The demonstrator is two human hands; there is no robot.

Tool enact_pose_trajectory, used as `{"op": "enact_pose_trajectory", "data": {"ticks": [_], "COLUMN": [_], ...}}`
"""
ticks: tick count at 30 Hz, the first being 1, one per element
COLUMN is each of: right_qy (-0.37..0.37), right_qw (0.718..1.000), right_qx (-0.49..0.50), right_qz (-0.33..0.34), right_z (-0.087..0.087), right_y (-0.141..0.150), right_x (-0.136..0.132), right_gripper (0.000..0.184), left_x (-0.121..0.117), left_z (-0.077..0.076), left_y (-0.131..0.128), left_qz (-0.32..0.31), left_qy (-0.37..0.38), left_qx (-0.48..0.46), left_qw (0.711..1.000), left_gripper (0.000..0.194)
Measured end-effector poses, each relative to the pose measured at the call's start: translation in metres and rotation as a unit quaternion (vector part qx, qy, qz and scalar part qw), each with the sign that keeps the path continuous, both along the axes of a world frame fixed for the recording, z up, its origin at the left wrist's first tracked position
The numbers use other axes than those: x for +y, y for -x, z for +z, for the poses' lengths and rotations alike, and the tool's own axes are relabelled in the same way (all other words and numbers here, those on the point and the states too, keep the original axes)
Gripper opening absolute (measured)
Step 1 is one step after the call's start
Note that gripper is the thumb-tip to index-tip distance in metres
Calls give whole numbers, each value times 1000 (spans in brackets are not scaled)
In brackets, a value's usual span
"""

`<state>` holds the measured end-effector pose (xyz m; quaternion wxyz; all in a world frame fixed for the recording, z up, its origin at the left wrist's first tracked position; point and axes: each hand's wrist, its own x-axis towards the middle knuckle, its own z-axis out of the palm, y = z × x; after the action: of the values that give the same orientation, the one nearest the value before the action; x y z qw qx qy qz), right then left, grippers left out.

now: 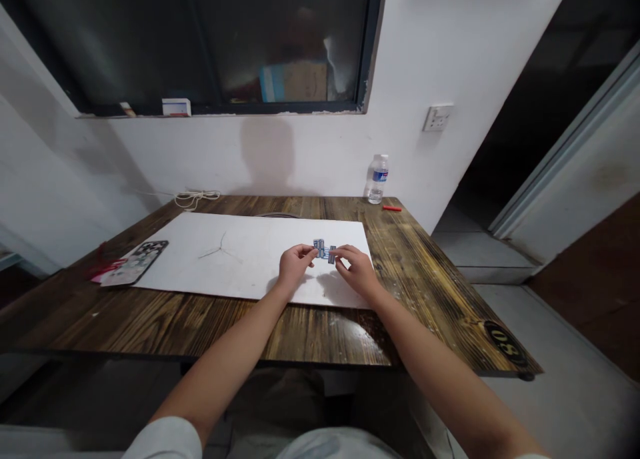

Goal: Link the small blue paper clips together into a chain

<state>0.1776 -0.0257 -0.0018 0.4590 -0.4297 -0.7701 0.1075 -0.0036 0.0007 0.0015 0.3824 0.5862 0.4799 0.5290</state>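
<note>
Between my two hands is a small grey-blue slatted piece, too small to name more exactly. My left hand pinches its left end with thumb and fingers. On the other end, the thumb and forefinger of my right hand are closed. Both hands are raised a little over the right part of a white board, and their shadows fall on it. Thin dark twig-like strands lie on the board's left part.
The board rests on a dark wooden table. A patterned phone-like slab overlaps its left edge. Behind stand a water bottle and, lying beside it, a red stick. A white cable lies coiled at the back left.
</note>
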Motion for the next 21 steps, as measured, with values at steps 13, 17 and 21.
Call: {"op": "enact_pose_trajectory", "data": {"ticks": [13,17,21], "right_qy": [120,144,158], "right_qw": [960,945,944], "right_qx": [253,293,289], "right_qz": [26,11,8], "right_z": [-13,-14,-14], "right_y": [1,1,1], "right_x": [12,14,15], "right_gripper": [36,32,33], "left_x": [0,-3,-6], "left_z": [-4,-1,2], "left_y": [-2,-3,-4], "left_qz": [-43,-59,-73], "left_qy": [33,34,35], "left_qx": [8,11,20], "left_qw": [999,998,997], "left_gripper": [33,28,28]}}
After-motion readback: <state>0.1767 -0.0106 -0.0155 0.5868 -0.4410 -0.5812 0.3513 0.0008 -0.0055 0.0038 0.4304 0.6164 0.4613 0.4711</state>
